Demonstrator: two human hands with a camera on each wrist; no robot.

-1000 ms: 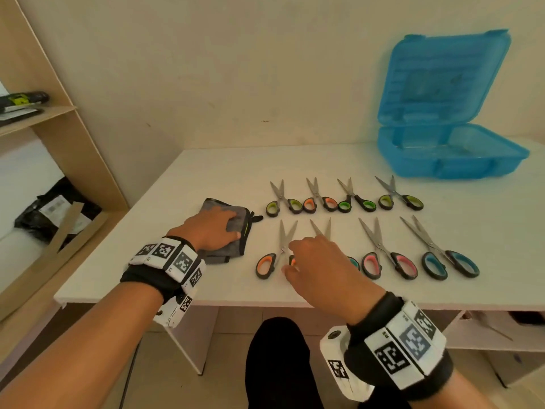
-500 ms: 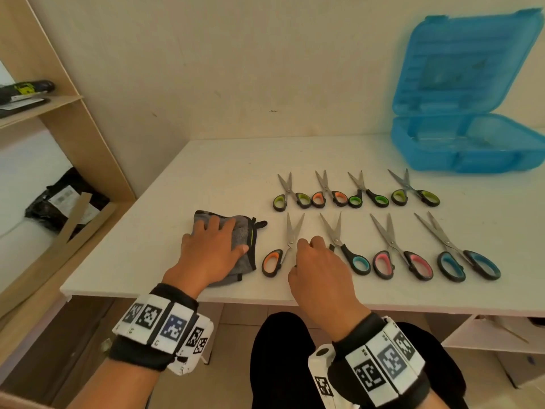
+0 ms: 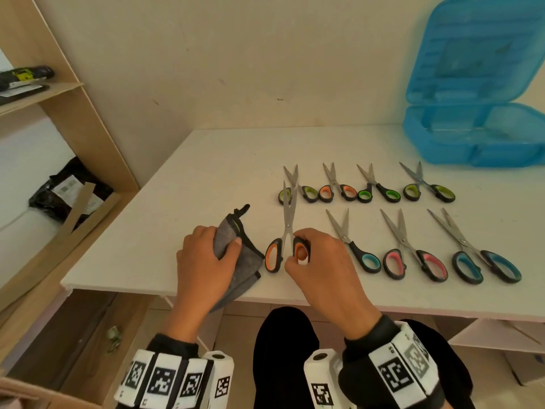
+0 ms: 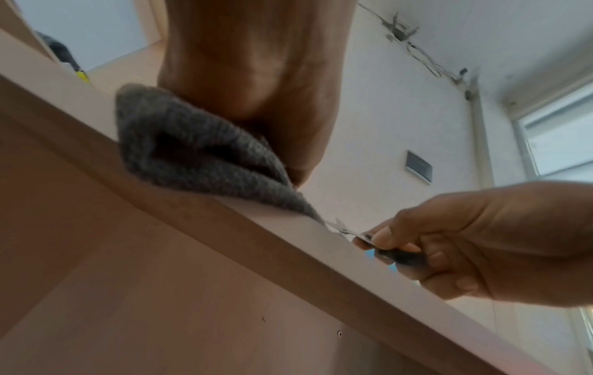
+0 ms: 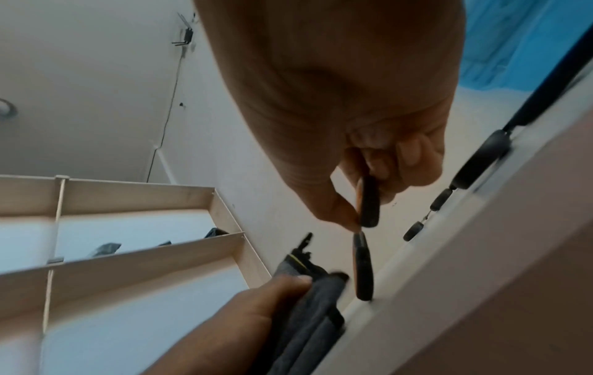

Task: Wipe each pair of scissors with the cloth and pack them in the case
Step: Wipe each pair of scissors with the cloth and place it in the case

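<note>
Hardly begun, by my reading: the left hand [image 3: 206, 261], at about 7 o'clock on the white table [image 3: 206, 160], has its fingers curled round the grey cloth [image 3: 236, 261], and just to its right the right hand [image 3: 321, 267] pinches one handle loop of the orange-handled scissors [image 3: 284, 234], blades pointing to 12 o'clock, with no wiping contact yet. Seven more scissors lie unwiped: three large ones [image 3: 410, 246] toward 3 o'clock and a small row of four [image 3: 365, 187] beyond. The blue case [image 3: 472, 137] stands open at 1 o'clock, seemingly with no scissors in it. A wooden shelf unit [image 3: 59, 98] stands at 9 o'clock against a plain cream wall [image 3: 236, 54].
</note>
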